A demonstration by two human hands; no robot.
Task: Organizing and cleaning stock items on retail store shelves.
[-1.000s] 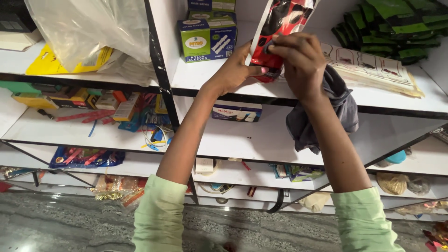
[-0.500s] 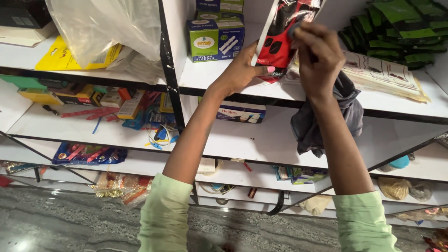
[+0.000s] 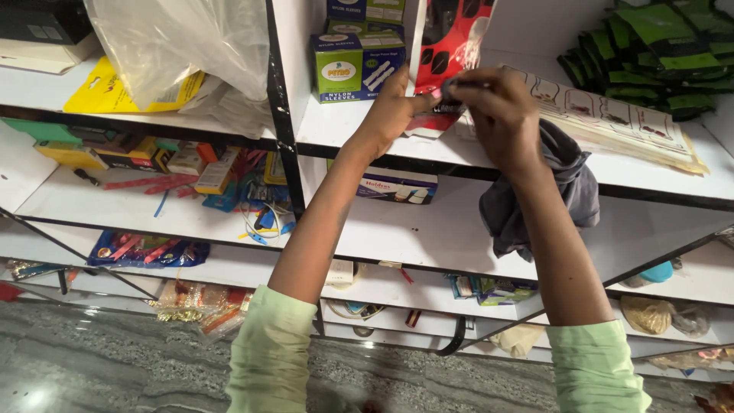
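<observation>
Both hands meet at a glossy red-and-black plastic packet (image 3: 451, 46) standing on the white shelf (image 3: 359, 141): left hand (image 3: 394, 107) pinching its lower edge, right hand (image 3: 497, 115) gripping it and a grey cloth (image 3: 558, 191).

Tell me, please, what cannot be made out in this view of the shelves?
- Red packet, head view: its top is cut off by the frame's upper edge; its lower part is hidden behind the left hand and right hand.
- Grey cloth: partly hidden by the right forearm.
- Bottom-shelf items: too small to identify.
</observation>
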